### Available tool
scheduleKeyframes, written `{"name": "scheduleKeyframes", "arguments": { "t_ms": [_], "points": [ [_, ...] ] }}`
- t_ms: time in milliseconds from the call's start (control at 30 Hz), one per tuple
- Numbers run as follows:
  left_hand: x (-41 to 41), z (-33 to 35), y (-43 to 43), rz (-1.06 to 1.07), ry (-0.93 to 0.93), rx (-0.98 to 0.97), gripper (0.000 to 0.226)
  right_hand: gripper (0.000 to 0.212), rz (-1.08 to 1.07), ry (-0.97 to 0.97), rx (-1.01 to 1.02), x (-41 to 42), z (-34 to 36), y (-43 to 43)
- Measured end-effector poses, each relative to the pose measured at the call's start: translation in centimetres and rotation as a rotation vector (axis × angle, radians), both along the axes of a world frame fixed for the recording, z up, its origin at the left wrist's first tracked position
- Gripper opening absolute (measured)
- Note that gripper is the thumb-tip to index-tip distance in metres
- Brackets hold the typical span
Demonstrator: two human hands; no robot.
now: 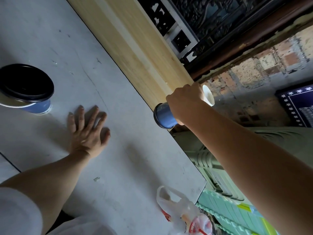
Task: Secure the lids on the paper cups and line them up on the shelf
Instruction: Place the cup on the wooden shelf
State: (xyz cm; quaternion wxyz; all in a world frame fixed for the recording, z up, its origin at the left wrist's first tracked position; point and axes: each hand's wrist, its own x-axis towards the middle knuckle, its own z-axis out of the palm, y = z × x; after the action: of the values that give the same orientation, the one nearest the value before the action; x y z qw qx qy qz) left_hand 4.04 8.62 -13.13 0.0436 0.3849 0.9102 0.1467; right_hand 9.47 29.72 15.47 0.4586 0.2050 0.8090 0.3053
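Table (118, 158) carries three items. Lidded cup (25, 89) stands at its left end. Left hand (88, 131) lies flat on the surface to the right of that cup, not touching it. Plastic bag (183, 216) sits near the table's near right corner.

Wooden plank (135, 44) runs along the table's far edge. Right hand (184, 102) grips an open cup (165, 116) at the plank's end, over the table's right edge, with the mouth turned away from the table. Left hand lies between the two cups.

Crates (220, 175) sit below and beyond the right edge, with a wall (254, 68) behind them.
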Motion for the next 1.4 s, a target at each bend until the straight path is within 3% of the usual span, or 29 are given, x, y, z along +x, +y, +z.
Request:
{"name": "scheduleKeyframes", "arguments": {
  "t_ms": [533, 700, 900, 1067, 1267, 1400],
  "points": [
    [-0.1, 0.7, 0.0, -0.024, -0.058, -0.029, 0.069, 0.035, -0.018, -0.037, 0.001, -0.4, 0.2, 0.8],
    [-0.1, 0.8, 0.0, -0.02, -0.063, -0.02, 0.068, 0.045, -0.1, 0.031, -0.077, -0.5, -0.6, 1.9],
    [-0.3, 0.7, 0.1, -0.022, -0.062, -0.069, 0.07, 0.077, -0.535, 0.511, -0.457, 0.5, -3.5, 5.2],
    [-0.2, 0.7, 0.2, -0.003, -0.056, -0.072, 0.069, 0.097, -0.778, 0.898, -0.569, 1.8, -7.6, 7.4],
    [-0.1, 0.4, 0.4, 0.013, -0.038, -0.094, 0.067, 0.097, -1.168, 1.427, -0.698, 3.4, -12.8, 8.8],
    [-0.1, 0.4, 0.5, 0.016, -0.011, -0.08, 0.065, 0.098, -1.377, 1.641, -0.727, 4.2, -15.8, 9.4]
  ]
}}
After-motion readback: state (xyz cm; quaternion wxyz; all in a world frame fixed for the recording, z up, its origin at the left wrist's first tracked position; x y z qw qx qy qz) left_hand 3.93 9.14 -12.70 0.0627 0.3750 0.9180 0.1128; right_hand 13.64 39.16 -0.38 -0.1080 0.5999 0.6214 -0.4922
